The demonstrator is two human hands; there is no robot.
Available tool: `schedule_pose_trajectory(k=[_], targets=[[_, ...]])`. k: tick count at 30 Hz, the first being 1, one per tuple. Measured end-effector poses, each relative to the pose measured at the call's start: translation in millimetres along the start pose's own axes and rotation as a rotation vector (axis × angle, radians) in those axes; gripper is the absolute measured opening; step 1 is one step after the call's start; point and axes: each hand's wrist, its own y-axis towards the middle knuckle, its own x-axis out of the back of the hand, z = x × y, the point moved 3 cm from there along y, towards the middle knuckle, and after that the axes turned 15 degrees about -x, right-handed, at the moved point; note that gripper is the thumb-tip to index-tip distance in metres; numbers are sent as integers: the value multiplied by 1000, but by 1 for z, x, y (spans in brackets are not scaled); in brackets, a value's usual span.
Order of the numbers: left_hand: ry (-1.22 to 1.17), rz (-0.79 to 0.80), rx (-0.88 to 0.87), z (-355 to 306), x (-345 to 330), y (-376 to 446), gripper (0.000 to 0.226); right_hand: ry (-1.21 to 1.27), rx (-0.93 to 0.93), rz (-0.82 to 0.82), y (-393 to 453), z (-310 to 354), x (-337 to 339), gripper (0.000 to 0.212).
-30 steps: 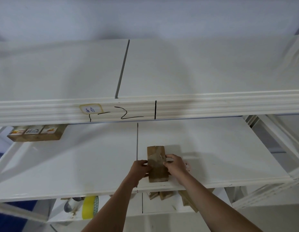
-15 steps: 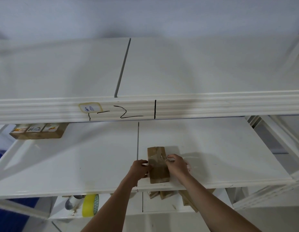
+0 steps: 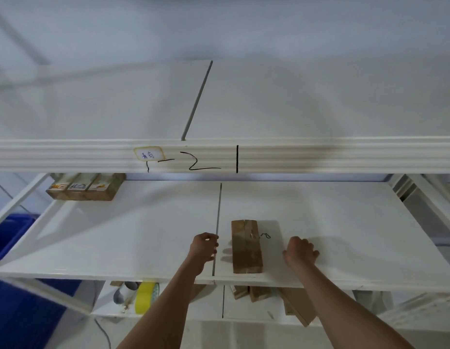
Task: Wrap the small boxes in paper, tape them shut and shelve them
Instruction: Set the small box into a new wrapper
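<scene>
The wrapped box [image 3: 246, 246] lies flat on the middle shelf [image 3: 118, 235], near its front edge and just right of the seam [image 3: 218, 222] between the two shelf panels. Its long axis runs front to back. It is covered in brown paper, with a fold line running lengthwise along its top face.

The left hand [image 3: 204, 249] is over the shelf, left of the box and apart from it, roughly above the seam. Its fingers are loosely curled and hold nothing. The right hand [image 3: 300, 251] is right of the box, also apart from it, with fingers curled downward toward the shelf surface and nothing in its grip. Whether the fingertips touch the shelf cannot be told.

A small dark squiggle [image 3: 265, 235] marks the shelf just beside the box's right edge.

At the rear left of the same shelf stand three boxes [image 3: 85, 188] in a row, touching one another, each with a printed label on top.

The upper shelf rail [image 3: 319, 154] carries a label [image 3: 149, 154] and black marker strokes.

On the lower shelf are a yellow tape roll [image 3: 144, 297], a grey tube [image 3: 124, 293] just beside it, and several brown boxes [image 3: 254, 293] partly hidden under the middle shelf.
</scene>
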Motion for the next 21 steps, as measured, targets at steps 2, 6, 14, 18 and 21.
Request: schedule_pose_trajectory(k=[2, 6, 14, 18, 21], targets=[[12, -33, 1, 4, 5, -5, 23, 32, -26, -1, 0, -2, -2, 22], [115, -181, -48, 10, 21, -17, 28, 32, -90, -21, 1, -11, -5, 23], [292, -632, 0, 31, 89, -39, 17, 739, 7, -52, -18, 16, 24, 23], [280, -690, 92, 56, 124, -48, 22, 945, 306, -108, -69, 61, 40, 22], [255, -658, 141, 71, 144, -52, 21, 926, 465, 10, -110, 103, 30, 16]])
